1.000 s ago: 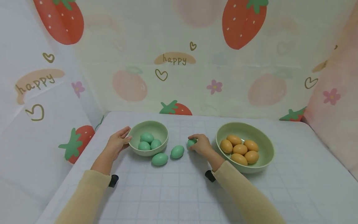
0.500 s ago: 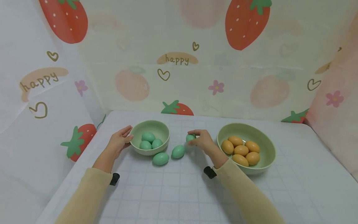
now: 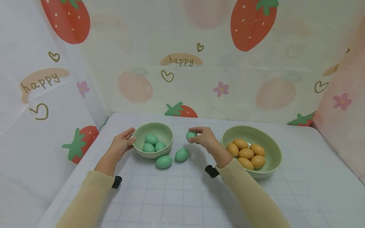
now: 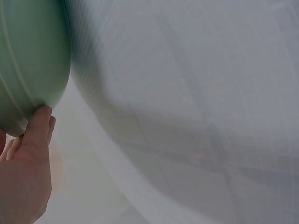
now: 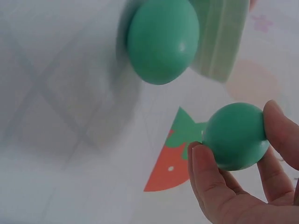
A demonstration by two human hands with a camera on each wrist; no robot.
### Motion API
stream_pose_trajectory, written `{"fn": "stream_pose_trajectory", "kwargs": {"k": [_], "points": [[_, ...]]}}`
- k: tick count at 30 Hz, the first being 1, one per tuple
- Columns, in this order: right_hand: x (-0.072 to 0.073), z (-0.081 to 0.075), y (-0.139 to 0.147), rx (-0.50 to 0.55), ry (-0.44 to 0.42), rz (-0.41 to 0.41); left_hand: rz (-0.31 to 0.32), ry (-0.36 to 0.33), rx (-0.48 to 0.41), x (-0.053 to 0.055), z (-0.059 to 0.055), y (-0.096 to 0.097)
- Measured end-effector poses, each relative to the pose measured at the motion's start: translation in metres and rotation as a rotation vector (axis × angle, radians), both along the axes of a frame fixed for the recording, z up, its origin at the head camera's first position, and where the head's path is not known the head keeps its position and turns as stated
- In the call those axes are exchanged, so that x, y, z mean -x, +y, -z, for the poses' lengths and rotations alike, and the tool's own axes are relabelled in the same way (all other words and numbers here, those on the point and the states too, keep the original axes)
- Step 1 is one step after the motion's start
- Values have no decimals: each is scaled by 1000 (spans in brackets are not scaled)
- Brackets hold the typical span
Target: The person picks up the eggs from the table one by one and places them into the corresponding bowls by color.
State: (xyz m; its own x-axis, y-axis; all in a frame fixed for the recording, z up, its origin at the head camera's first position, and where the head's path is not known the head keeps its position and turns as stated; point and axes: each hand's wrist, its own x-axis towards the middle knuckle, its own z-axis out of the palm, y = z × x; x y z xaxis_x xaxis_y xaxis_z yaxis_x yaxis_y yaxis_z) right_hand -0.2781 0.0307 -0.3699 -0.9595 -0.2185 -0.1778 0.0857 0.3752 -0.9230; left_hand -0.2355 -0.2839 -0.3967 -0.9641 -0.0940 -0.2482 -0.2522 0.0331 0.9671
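My left hand (image 3: 119,146) holds the left side of a small light green bowl (image 3: 168,144). Its fingers (image 4: 37,128) lie along the bowl's outer wall, and the thumb is at the rim. Three green eggs (image 3: 151,139) lie inside. Right of this bowl, my right hand (image 3: 206,138) pinches another green egg (image 5: 237,136) between thumb and fingertips, raised off the table. Two more green eggs are on the tablecloth: one egg (image 3: 163,161) by the bowl's front, the other egg (image 3: 182,155) a little to its right.
A larger green bowl (image 3: 273,158) with several orange-yellow eggs (image 3: 246,154) stands at the right, close behind my right forearm. The table has a white checked cloth (image 3: 171,196). Printed fabric walls (image 3: 182,85) enclose the back and sides.
My right hand has lifted the green egg from the table and carried it slightly left, towards the small bowl. The left hand has stayed at that bowl. The view has shifted slightly.
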Motion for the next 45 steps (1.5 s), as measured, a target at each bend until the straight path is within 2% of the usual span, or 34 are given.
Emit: {"fn": "stream_pose_trajectory", "kwargs": {"k": [11,23,32,45], "points": [[-2,-13,-15,66,-23,-47,-3,2,-1,1,-1,-1],[4,-13,-32,162,-10,-168,1,1,-6,2,0,-3],[7,-12,-43,214,-23,-256,-18,-11,-4,2,1,-3],[14,-10,-65,196,-26,-308,-28,-25,4,2,-1,-1]]}}
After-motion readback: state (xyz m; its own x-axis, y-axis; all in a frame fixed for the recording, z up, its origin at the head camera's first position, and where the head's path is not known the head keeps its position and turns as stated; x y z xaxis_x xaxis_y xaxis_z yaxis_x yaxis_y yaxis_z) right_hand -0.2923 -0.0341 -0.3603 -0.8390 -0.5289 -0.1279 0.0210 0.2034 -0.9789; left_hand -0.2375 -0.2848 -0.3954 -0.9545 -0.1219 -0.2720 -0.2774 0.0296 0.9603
